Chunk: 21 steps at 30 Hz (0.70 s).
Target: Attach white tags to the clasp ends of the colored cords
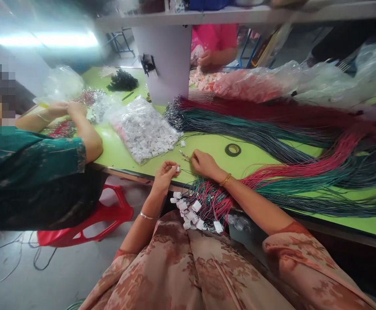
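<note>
My left hand (pixel 166 174) pinches a small white connector (pixel 176 168) at the table's front edge. A thin dark wire runs from it toward my right hand (pixel 204 163), whose closed fingers hold wire ends with metal tips (pixel 183 156) just above the green table. Below my hands, finished-looking white connectors (pixel 196 206) on red, green and black wires hang over the edge near my lap. A clear bag of white connectors (pixel 149 131) lies behind my left hand, and one loose white connector (pixel 183 144) sits beside it.
Long bundles of red wires (pixel 323 159), green and black wires cover the right side. A tape roll (pixel 232 150) lies behind my right hand. A person in green (pixel 33 163) works at left by a red stool (pixel 117 211); another person in pink (pixel 215 41) sits opposite, beyond a white panel (pixel 165 64).
</note>
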{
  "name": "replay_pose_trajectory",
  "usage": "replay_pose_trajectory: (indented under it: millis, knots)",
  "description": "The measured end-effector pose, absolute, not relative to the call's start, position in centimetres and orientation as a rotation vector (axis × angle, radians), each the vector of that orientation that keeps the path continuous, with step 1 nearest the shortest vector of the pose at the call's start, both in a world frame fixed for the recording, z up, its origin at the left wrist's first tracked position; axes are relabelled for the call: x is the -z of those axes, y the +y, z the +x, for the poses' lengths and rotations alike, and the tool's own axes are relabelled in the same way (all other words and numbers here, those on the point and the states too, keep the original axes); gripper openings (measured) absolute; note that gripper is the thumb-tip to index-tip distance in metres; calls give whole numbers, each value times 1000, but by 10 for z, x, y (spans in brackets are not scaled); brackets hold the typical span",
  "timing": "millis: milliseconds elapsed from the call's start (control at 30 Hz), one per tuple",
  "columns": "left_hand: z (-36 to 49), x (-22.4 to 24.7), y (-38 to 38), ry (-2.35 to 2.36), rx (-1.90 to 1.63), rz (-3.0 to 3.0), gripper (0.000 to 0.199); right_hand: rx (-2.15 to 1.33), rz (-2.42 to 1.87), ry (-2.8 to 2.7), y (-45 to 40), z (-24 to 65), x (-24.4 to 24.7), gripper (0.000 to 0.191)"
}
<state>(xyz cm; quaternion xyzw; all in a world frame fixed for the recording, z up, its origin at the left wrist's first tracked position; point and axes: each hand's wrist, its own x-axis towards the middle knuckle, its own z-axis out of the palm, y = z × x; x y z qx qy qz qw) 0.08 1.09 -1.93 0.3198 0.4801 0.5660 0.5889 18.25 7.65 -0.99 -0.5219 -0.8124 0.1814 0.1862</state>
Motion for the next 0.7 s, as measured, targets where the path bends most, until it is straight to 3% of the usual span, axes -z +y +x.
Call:
replay_pose_trajectory:
  millis: [267, 700]
  knots:
    - [10, 22, 19, 887, -1324, 565, 18, -992, -1083, -1887, 65, 177, 3, 18]
    - [10, 22, 17, 837, -1322, 568, 13, -998, -1183, -2002, 61, 176, 4, 21]
